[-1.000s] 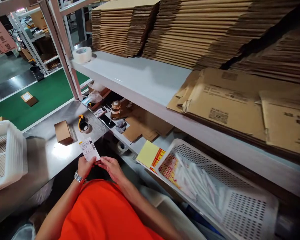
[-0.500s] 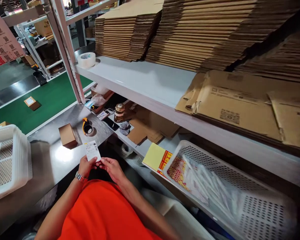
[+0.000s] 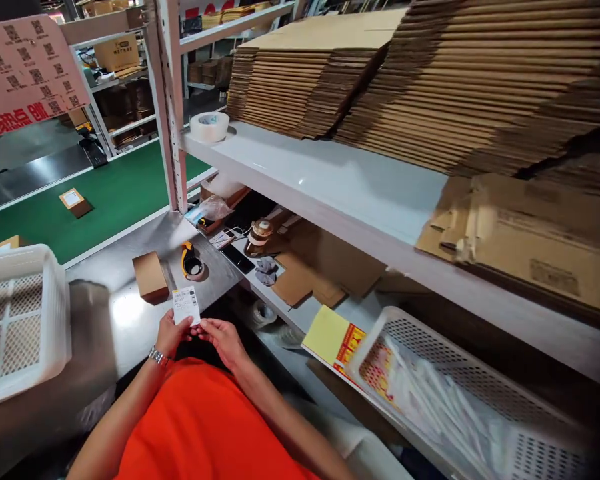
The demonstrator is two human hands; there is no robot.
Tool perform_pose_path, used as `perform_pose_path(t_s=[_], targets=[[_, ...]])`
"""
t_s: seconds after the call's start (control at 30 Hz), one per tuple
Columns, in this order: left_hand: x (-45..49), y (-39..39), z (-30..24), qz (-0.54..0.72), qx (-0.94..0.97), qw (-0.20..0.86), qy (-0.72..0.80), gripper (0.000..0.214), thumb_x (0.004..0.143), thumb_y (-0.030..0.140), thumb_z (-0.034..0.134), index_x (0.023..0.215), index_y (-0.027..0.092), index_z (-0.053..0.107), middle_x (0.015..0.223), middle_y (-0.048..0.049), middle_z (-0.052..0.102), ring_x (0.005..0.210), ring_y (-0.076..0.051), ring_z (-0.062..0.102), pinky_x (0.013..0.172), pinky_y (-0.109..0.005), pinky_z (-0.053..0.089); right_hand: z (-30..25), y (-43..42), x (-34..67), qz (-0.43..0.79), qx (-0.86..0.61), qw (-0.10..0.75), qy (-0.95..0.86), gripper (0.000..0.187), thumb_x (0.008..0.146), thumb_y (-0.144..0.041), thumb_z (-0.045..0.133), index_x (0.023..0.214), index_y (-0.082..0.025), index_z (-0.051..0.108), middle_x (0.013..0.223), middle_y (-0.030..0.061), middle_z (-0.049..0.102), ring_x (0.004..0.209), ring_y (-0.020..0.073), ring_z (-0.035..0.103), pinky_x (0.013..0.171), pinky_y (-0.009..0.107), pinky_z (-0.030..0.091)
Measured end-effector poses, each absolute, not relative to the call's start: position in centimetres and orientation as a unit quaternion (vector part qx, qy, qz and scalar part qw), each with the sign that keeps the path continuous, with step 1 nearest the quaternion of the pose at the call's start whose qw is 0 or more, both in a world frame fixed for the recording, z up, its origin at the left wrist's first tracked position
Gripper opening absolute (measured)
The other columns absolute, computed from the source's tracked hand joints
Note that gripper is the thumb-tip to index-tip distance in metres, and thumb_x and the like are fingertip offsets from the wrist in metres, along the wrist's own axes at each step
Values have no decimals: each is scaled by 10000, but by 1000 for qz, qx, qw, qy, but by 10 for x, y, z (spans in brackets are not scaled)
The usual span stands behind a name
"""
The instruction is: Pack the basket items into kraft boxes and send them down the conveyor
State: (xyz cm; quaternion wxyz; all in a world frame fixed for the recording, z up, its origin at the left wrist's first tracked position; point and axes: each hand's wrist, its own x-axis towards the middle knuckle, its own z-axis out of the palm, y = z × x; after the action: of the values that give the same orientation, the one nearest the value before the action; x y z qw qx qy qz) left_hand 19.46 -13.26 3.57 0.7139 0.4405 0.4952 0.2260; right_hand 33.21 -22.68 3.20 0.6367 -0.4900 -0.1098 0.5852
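Observation:
A white printed shipping label (image 3: 185,305) is held up in front of my body, above the near edge of the metal table. My left hand (image 3: 173,333) grips its lower left side, with the thumb on its face. My right hand (image 3: 225,339) pinches the lower right corner with thumb and fingers. Just beyond the label stands a closed brown cardboard box (image 3: 151,275) on the table. Beside the box lies an orange and black tape dispenser (image 3: 192,261) with a roll in it.
Stacked white baskets (image 3: 55,320) stand at the left. A green conveyor (image 3: 115,193) carries a small labelled box (image 3: 75,203). At right, a white shelf (image 3: 320,180) bears flattened cartons (image 3: 285,87) and a tape roll (image 3: 209,127). Below it sit a phone (image 3: 237,258) and a perforated basket (image 3: 545,460).
The view has swung left, so the surroundings sit farther right in the picture. Both hands keep the same hold on the label, which has barely moved.

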Motion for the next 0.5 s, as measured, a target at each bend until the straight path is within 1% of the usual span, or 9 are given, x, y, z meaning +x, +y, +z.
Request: perform_pose_path(t_s=[0.07, 0.13, 0.17, 0.2, 0.23, 0.3, 0.37, 0.43, 0.5], targets=[[187, -125, 30, 243, 481, 663, 520, 768, 741, 440, 927, 1376, 158, 599, 1121, -163, 812, 855, -254, 801, 654, -323, 631, 30, -217, 326, 568, -510, 638, -100, 521, 569, -595, 1022, 787, -156, 848, 747, 56, 781, 710, 168, 695, 707, 304, 571], [179, -116, 26, 285, 560, 572, 527, 766, 751, 425, 919, 1417, 179, 631, 1368, -206, 735, 1208, -335, 747, 894, -440, 658, 28, -207, 321, 552, -528, 638, -95, 530, 557, -609, 1019, 772, -159, 839, 727, 49, 763, 696, 166, 679, 685, 304, 568], [175, -113, 26, 306, 608, 526, 510, 696, 761, 434, 911, 1375, 192, 687, 1463, -205, 686, 1371, -364, 657, 1035, -501, 616, 27, -203, 318, 547, -535, 637, -97, 533, 560, -618, 1014, 767, -160, 835, 721, 48, 757, 692, 166, 674, 679, 305, 564], [171, -109, 26, 316, 654, 493, 479, 590, 782, 455, 893, 1299, 208, 750, 1512, -186, 661, 1474, -375, 571, 1147, -540, 548, 27, -198, 316, 545, -539, 634, -103, 537, 567, -630, 1005, 763, -161, 832, 720, 49, 755, 693, 168, 671, 679, 306, 561], [167, -106, 26, 314, 691, 480, 440, 471, 818, 486, 860, 1205, 225, 803, 1506, -162, 676, 1504, -373, 540, 1206, -553, 496, 27, -194, 314, 545, -543, 629, -114, 542, 574, -645, 995, 757, -162, 830, 722, 52, 755, 698, 170, 669, 685, 308, 558], [161, -100, 28, 280, 725, 506, 376, 339, 909, 543, 754, 1030, 243, 854, 1343, -131, 781, 1371, -348, 656, 1184, -526, 512, 27, -186, 310, 543, -555, 613, -147, 556, 593, -680, 968, 743, -163, 826, 721, 58, 758, 704, 179, 670, 698, 317, 554], [157, -96, 28, 240, 713, 553, 358, 388, 965, 565, 661, 922, 234, 858, 1094, -109, 850, 1094, -299, 769, 1038, -455, 587, 27, -180, 306, 531, -579, 590, -185, 569, 615, -710, 940, 731, -167, 821, 714, 63, 760, 706, 197, 675, 706, 334, 555], [155, -91, 27, 229, 674, 589, 384, 411, 944, 571, 671, 842, 211, 841, 890, -80, 841, 865, -251, 762, 870, -382, 602, 25, -174, 303, 514, -605, 569, -213, 569, 631, -722, 923, 728, -171, 816, 707, 63, 759, 699, 212, 677, 710, 351, 558], [154, -86, 23, 250, 589, 643, 421, 380, 865, 543, 768, 740, 185, 788, 713, -40, 768, 721, -203, 695, 740, -317, 572, 23, -169, 298, 520, -602, 567, -212, 542, 632, -697, 930, 726, -177, 806, 705, 61, 758, 693, 214, 678, 715, 354, 564]])
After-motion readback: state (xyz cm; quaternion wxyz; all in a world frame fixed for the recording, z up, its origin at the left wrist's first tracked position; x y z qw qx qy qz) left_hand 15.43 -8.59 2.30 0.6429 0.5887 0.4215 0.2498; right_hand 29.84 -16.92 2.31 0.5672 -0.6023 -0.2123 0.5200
